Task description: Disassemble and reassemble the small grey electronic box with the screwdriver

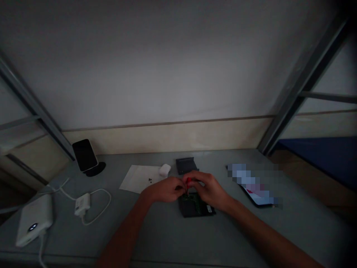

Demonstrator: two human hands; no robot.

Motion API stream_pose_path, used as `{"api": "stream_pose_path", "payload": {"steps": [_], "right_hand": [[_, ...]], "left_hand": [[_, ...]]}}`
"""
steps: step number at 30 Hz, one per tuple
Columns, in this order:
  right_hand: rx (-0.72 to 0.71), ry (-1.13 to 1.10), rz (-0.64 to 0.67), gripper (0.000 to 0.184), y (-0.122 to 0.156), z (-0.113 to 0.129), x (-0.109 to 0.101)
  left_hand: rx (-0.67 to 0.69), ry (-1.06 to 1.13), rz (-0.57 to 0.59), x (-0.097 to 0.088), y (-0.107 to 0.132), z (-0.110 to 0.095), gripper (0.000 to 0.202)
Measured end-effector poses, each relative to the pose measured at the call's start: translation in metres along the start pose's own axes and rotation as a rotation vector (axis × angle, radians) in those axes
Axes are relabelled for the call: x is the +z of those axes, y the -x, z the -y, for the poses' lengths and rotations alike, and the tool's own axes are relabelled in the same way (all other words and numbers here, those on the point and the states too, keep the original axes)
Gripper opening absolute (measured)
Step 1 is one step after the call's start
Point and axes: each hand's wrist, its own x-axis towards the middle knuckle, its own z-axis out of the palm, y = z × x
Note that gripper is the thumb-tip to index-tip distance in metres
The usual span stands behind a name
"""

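Over a dark device with a green circuit board (195, 208), both hands meet at its far edge. My right hand (208, 188) pinches a small tool with a red handle (189, 181), which looks like a screwdriver pointing down at the board. Close against it, my left hand (167, 189) has its fingers pinched together near the tool's lower end; whatever they grip is hidden. Behind the hands lies a dark, flat cover with slots (185, 165). Several tiny dark screws (150, 180) rest on a white sheet of paper (134, 178) left of the hands.
A white rounded case (164, 170) sits on the paper's corner. At the left are a phone on a stand (85, 155), a white adapter with a cable (83, 204) and a white power bank (35, 219). Another lit phone (259, 195) lies right. Metal posts (290, 115) flank the grey table (164, 238).
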Motion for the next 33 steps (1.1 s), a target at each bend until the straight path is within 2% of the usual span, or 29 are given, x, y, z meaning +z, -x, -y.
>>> {"api": "stream_pose_path", "payload": {"steps": [12,19,24,27,33], "right_hand": [[-0.153,0.228,0.013,0.021,0.003,-0.001,-0.001],[-0.128,0.195,0.085,0.025,0.001,0.013,-0.003],[-0.117,0.289,0.080,0.023,0.001,0.010,-0.004],[-0.117,0.350,0.072,0.023,0.001,0.010,-0.005],[-0.184,0.249,0.123,0.033,0.001,0.017,-0.005]], "left_hand": [[0.009,0.016,0.018,0.000,0.000,0.005,0.027],[0.018,0.031,0.025,0.001,0.000,0.008,0.025],[-0.049,0.000,0.031,-0.001,0.002,0.002,0.026],[-0.044,0.011,0.028,-0.001,0.002,0.002,0.028],[0.026,0.056,-0.012,0.002,0.001,0.006,0.023]]}}
